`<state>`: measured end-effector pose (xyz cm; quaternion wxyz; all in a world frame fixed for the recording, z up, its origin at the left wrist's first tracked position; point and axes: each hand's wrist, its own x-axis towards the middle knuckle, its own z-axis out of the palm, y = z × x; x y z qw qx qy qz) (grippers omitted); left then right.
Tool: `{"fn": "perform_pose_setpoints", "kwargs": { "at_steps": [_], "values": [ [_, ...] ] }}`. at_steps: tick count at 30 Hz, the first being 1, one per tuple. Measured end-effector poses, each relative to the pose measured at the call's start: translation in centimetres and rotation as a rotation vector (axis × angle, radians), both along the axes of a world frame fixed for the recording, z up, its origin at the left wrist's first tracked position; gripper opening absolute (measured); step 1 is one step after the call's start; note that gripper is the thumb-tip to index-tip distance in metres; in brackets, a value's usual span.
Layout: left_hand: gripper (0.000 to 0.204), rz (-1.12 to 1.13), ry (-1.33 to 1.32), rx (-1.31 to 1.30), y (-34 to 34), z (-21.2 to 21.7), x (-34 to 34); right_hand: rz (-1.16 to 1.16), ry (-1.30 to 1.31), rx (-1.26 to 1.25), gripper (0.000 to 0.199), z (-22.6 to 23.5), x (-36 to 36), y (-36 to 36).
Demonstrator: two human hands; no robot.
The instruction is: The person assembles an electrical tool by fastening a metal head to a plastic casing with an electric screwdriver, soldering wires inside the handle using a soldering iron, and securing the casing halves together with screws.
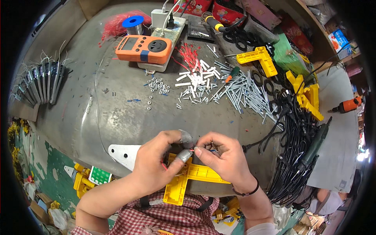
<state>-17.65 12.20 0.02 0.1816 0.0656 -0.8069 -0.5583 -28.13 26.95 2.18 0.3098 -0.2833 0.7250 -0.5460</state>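
Observation:
Both hands meet above a yellow plastic T-shaped housing at the table's front edge. My left hand, grey coverings on thumb and forefinger, is closed in a pinch on a thin red wire. My right hand pinches close beside it, fingertips touching the wire's end. A bit of blue shows by the right fingers; its exact shape is too small to tell. A white metal plate with two holes extends from under my left hand.
An orange meter stands at the back near a solder spool. Long screws, white sleeves and nuts lie mid-table. Black cables and a green-handled tool line the right edge.

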Motion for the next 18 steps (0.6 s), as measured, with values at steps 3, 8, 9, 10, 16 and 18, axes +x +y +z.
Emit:
{"fn": "perform_pose_setpoints", "kwargs": {
  "at_steps": [3,8,9,10,16,18],
  "values": [
    [0.039,0.022,0.036,0.103,0.0,-0.2,-0.2,0.054,-0.041,0.018,0.011,-0.1,-0.3,0.1],
    [0.044,-0.09,0.386,-0.621,-0.7,1.0,-0.6,0.16,-0.657,-0.118,0.014,-1.1,-0.9,-0.1],
    [0.044,-0.112,0.238,-0.619,-1.1,1.6,-0.7,0.112,-0.409,-0.051,0.013,-1.3,-0.7,-0.3],
    [0.044,-0.11,0.238,-0.622,-1.2,1.5,-1.0,0.115,-0.408,-0.054,0.013,-0.9,-0.4,0.0],
    [0.045,-0.171,0.096,-0.542,-1.7,2.4,-1.4,0.148,0.316,0.218,0.014,2.9,-0.4,0.3],
    [0.044,-0.236,-0.144,0.095,-1.8,2.6,-1.5,0.129,0.334,0.166,0.013,1.6,-1.0,0.1]
  ]
}}
